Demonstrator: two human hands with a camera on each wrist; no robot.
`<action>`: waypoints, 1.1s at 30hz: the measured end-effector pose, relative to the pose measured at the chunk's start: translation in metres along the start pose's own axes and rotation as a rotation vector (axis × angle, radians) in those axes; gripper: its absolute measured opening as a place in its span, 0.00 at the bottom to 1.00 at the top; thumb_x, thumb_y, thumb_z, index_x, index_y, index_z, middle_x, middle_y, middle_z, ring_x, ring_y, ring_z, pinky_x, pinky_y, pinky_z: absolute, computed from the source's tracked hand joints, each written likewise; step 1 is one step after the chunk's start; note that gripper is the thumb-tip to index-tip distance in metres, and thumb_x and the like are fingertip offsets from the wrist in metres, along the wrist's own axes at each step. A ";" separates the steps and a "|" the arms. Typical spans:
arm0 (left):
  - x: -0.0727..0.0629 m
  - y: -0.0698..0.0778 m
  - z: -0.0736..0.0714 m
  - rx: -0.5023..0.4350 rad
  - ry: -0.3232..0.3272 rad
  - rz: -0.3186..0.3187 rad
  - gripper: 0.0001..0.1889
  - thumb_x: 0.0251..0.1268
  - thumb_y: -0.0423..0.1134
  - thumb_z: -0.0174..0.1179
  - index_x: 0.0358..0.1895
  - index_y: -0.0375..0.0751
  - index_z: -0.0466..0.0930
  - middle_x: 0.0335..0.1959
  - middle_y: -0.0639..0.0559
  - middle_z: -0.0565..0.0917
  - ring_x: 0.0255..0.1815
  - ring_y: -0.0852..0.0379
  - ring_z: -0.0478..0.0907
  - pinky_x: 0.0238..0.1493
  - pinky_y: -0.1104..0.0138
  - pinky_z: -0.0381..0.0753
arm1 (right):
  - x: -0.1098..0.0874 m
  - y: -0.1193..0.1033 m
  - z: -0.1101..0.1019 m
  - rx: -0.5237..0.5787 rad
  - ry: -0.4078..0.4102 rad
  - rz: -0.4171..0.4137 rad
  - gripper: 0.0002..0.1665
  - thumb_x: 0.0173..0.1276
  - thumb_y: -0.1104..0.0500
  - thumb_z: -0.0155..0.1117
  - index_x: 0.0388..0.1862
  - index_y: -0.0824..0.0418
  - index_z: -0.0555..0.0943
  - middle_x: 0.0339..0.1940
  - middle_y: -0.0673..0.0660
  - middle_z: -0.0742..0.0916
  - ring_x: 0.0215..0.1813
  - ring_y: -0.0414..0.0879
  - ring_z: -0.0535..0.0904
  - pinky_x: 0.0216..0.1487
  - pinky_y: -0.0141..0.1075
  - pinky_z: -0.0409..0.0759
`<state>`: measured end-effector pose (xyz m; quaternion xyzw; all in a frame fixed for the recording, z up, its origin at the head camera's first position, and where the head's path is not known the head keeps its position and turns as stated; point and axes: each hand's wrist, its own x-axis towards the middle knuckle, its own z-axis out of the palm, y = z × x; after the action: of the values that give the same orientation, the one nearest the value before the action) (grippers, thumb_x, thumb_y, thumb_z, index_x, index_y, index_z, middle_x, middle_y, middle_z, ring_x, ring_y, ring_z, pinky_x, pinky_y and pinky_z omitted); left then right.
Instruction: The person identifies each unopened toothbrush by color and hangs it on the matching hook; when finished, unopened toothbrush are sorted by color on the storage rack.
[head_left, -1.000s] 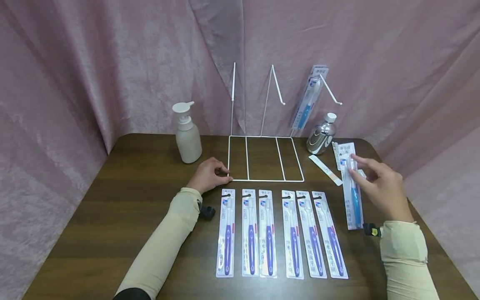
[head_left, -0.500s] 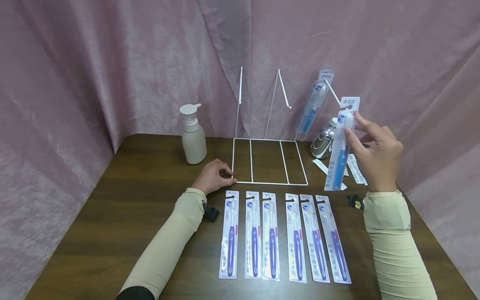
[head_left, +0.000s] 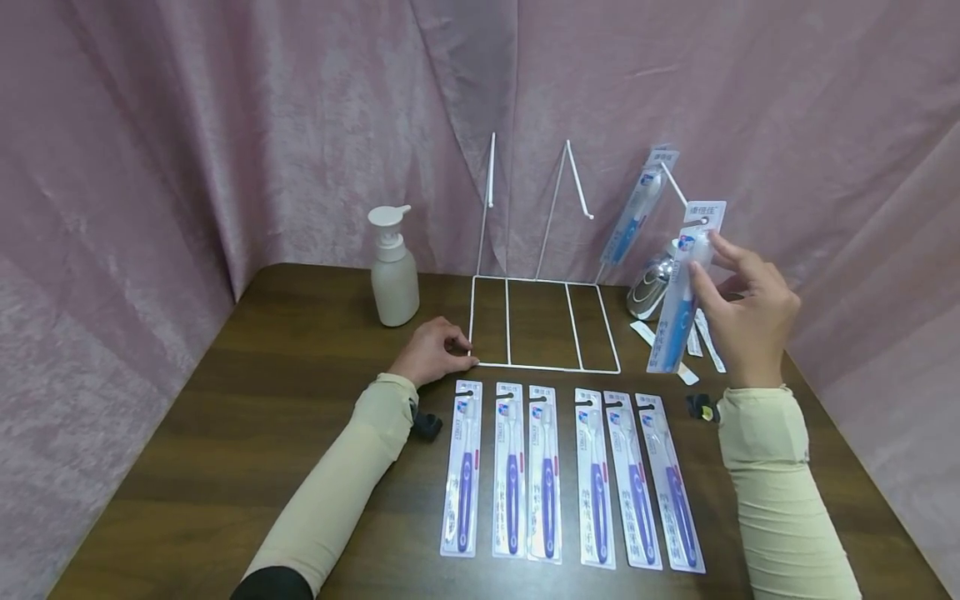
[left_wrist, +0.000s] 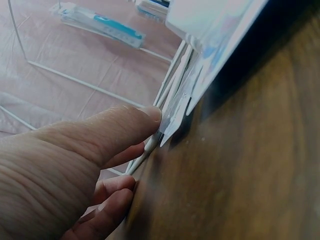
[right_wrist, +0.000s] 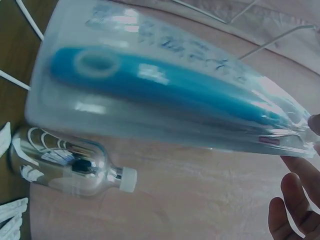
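Observation:
My right hand (head_left: pixel 750 312) pinches a packaged blue toothbrush (head_left: pixel 678 287) by the upper part of its blister pack, above the table. The pack is upright with a slight tilt, its hang hole just below the hook at the right. In the right wrist view the blue handle (right_wrist: pixel 150 75) shows through the clear plastic. A white wire display rack (head_left: pixel 551 367) stands at the back with three hooks. On its right hook hang packaged blue toothbrushes (head_left: pixel 637 212); the other two hooks are bare. My left hand (head_left: pixel 435 352) grips the rack's front left corner, thumb (left_wrist: pixel 145 117) on the wire.
Several packaged purple toothbrushes (head_left: pixel 512 475) lie in a row in front of the rack. A pump bottle (head_left: pixel 395 283) stands left of it. A silver bottle (head_left: pixel 649 287) with a white cap stands at its right, partly hidden, near white strips (head_left: pixel 708 342) on the table (head_left: pixel 225 433).
My right hand has lifted the packaged blue toothbrush from the table's right side and brought it up and left towards the right hook. My left hand has stayed at the rack corner.

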<state>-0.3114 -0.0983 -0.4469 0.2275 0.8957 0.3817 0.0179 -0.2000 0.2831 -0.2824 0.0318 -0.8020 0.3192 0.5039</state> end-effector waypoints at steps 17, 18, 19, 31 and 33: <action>-0.002 0.007 0.010 0.022 -0.005 -0.002 0.11 0.57 0.46 0.80 0.39 0.49 0.91 0.41 0.53 0.80 0.42 0.54 0.75 0.47 0.61 0.77 | 0.036 0.045 0.076 -0.005 -0.016 0.096 0.19 0.71 0.54 0.74 0.58 0.59 0.87 0.50 0.57 0.92 0.24 0.22 0.68 0.32 0.21 0.67; -0.002 0.008 0.011 0.021 -0.004 0.000 0.11 0.57 0.46 0.80 0.39 0.50 0.91 0.41 0.53 0.80 0.42 0.55 0.75 0.47 0.62 0.77 | 0.040 0.048 0.080 -0.035 -0.012 0.097 0.20 0.71 0.53 0.73 0.58 0.60 0.87 0.51 0.58 0.92 0.25 0.21 0.67 0.34 0.22 0.66; -0.002 0.008 0.012 0.017 -0.003 0.003 0.10 0.57 0.46 0.81 0.38 0.50 0.91 0.41 0.54 0.80 0.42 0.55 0.75 0.47 0.62 0.77 | 0.042 0.051 0.084 -0.061 -0.011 0.108 0.20 0.72 0.52 0.72 0.58 0.59 0.86 0.51 0.58 0.92 0.25 0.21 0.66 0.34 0.22 0.65; 0.004 0.016 0.023 0.013 0.014 0.067 0.10 0.56 0.46 0.81 0.36 0.50 0.90 0.40 0.55 0.80 0.41 0.56 0.74 0.45 0.63 0.77 | 0.056 0.068 0.092 -0.155 0.025 0.182 0.22 0.72 0.49 0.72 0.61 0.55 0.84 0.50 0.53 0.92 0.26 0.18 0.68 0.37 0.22 0.65; 0.005 0.016 0.025 0.016 0.017 0.079 0.10 0.56 0.46 0.81 0.35 0.50 0.90 0.40 0.55 0.80 0.41 0.56 0.74 0.45 0.63 0.77 | 0.057 0.070 0.089 -0.141 0.025 0.180 0.21 0.72 0.50 0.72 0.61 0.55 0.84 0.51 0.52 0.92 0.25 0.15 0.67 0.37 0.21 0.65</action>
<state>-0.3043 -0.0696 -0.4523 0.2593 0.8892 0.3769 -0.0066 -0.3242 0.3055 -0.2943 -0.0798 -0.8158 0.3061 0.4842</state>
